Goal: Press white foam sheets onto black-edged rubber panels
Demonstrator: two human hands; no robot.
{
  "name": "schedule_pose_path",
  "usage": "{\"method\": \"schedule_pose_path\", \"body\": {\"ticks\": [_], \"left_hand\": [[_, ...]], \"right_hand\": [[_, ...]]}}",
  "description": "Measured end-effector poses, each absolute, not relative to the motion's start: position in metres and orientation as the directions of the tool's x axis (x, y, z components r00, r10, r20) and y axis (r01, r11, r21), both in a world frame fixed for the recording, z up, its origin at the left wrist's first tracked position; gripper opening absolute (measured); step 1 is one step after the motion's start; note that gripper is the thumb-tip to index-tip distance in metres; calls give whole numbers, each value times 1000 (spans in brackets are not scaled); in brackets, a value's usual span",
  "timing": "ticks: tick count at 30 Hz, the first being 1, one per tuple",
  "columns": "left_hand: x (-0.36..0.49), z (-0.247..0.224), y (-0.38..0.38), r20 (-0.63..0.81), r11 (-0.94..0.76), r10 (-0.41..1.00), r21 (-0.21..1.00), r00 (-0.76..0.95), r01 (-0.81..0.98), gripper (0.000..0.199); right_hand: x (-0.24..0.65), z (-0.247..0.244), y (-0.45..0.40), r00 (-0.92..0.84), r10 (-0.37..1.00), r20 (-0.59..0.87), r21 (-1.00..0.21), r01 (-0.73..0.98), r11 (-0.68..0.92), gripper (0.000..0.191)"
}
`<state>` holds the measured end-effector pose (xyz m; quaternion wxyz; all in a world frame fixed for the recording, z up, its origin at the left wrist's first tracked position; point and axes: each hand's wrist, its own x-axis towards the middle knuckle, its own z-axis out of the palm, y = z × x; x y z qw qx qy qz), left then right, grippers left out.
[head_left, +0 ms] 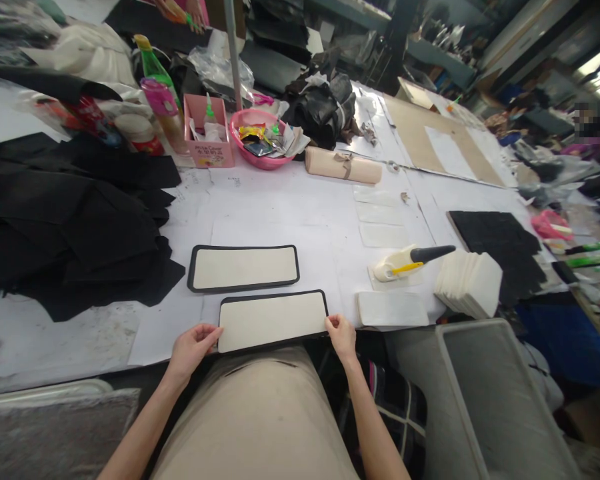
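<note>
A long cream panel with a black border [273, 323] lies at the table's front edge, slightly tilted in view. My left hand [196, 343] pinches its left end, thumb and fingers closed at the edge. At the right end, my right hand [341, 335] grips the corner in the same way. Just beyond it rests a second black-bordered cream panel [243, 267], touched by neither hand. To the right of my right hand sits a stack of pale rectangular sheets [393, 309]. Behind that stack, a white container with a dark-handled brush and a yellow stick [399, 264] stands on the table.
Black fabric pieces [75, 213] are heaped at left. A pink box [209, 133], a pink basin [263, 143] and a beige roll [343, 165] line the back. White pads [470, 283] lean at right, near a black stack [500, 250]. A grey bin [505, 400] stands below. Another person's hand [194, 17] shows at top.
</note>
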<state>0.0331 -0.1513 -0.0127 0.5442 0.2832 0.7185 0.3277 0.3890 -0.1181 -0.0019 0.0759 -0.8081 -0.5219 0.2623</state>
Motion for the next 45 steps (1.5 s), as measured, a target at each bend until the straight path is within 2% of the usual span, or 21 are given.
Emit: {"method": "schedule_pose_path", "body": {"ticks": [22, 45], "left_hand": [[41, -33, -152, -613, 648, 733, 761, -294, 31, 45], [45, -39, -149, -644, 687, 673, 726, -364, -13, 42]], "right_hand": [[394, -9, -113, 311, 868, -386, -297, 849, -437, 23], [395, -19, -111, 295, 866, -403, -267, 868, -420, 22]]}}
